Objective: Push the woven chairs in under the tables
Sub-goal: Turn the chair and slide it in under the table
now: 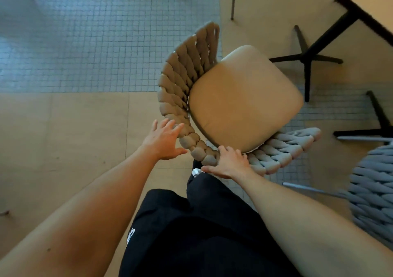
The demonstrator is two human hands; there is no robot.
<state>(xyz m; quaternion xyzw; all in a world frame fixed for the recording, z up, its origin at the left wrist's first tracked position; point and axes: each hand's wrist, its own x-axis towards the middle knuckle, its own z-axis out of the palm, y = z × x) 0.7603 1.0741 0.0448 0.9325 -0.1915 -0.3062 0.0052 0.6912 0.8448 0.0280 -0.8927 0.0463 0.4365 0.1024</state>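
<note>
A woven chair (178,89) with a thick braided backrest and a tan seat cushion (244,98) stands in the middle of the view, its seat facing the table (374,6) at the top right. My left hand (163,141) is spread, fingertips touching the outer side of the curved backrest. My right hand (227,164) lies over the backrest rim, fingers on its top by the cushion and thumb below on the outer side. The chair's legs are hidden under the seat.
The table's black cross foot (307,60) stands on the floor just beyond the cushion. A second black foot (378,125) and another grey woven chair (374,193) are at the right. Thin metal legs (233,0) show at the top. Tiled and wooden floor lies to the left.
</note>
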